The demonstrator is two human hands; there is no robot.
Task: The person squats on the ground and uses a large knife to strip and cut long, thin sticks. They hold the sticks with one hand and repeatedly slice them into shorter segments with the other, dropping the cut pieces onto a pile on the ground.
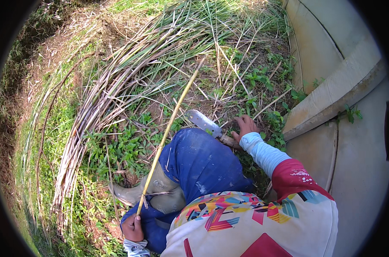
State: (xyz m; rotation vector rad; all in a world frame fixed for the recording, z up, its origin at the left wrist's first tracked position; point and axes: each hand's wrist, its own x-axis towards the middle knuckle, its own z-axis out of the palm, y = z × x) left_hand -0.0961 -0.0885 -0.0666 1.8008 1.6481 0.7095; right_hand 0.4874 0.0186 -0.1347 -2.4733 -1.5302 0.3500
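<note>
The long yellow stick [164,139] slants up and away from the person, its near end held in the closed left hand [132,228], thumb laid along it, and its far tip raised over the ground beyond the knees. To the right of the stick, near its middle, a machete [210,127] lies at a slant, its broad, worn blade pointing toward the stick and its wooden handle away from it. The right hand [246,126] is farther right of the stick, low beside that handle with its fingers bent; whether it grips or touches the handle, I cannot tell. The blue trousers [203,162] cover a bent knee just right of the stick, and the muddy, pale boots [164,201] show on either side of its lower part. Left of the stick, and curving round past its far tip, a thick heap of long cut stalks [104,90] covers the ground, dry and brownish at one end, greener at the other. Small leafy plants [117,150] grow between stick and heap. Well to the stick's right stands a pale wall [314,38] with a slanting rib [336,90].
</note>
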